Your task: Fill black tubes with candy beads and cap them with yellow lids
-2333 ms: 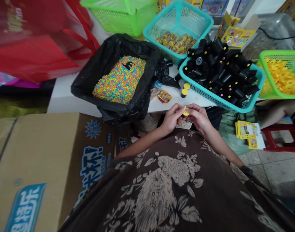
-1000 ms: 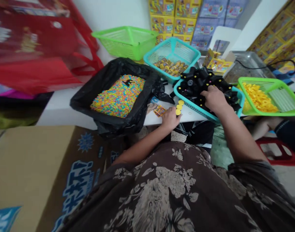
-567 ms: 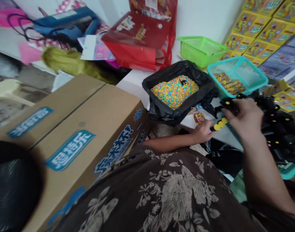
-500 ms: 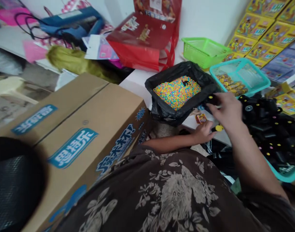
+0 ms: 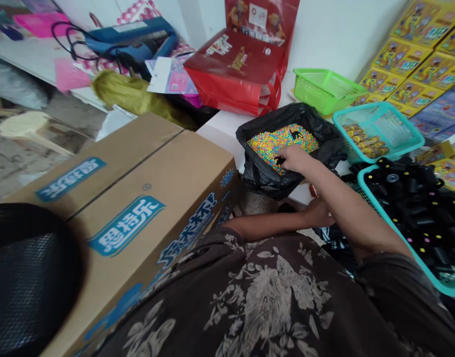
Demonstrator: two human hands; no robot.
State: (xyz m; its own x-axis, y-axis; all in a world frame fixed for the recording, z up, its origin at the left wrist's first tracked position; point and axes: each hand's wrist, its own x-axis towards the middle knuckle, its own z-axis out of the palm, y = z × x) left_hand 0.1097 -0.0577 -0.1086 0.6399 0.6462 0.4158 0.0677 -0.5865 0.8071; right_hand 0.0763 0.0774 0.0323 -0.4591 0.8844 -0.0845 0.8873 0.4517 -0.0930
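The person's right hand [image 5: 294,159] reaches across to the far side over a heap of small coloured balls [image 5: 266,145], its fingers drawn narrow and closed on a small black container [image 5: 280,160], most of which is hidden by the fingertips and the balls. The balls fill the middle of a tray lined with a black plastic bag [image 5: 255,173], on the white table [image 5: 222,130]; another black piece [image 5: 296,134] lies among them at the far side. The left hand [image 5: 318,212] is nearer and to the right, low by the table's near edge and partly behind the right forearm; its fingers are hidden, so one cannot tell whether they are wide or narrow, or what they hold. To the right, a turquoise basket [image 5: 448,288] is heaped with black containers [image 5: 421,208], many showing yellow or pink dots. Farther back stands a second turquoise basket [image 5: 400,124] with yellow-capped tubes [image 5: 364,142], and beyond it, to the left, a green basket [image 5: 324,91]. Stacked yellow boxes [image 5: 404,59] rise at the far right. A red bag [image 5: 238,64] stands left of the green basket, and a large cardboard box [image 5: 167,171] occupies the near left.
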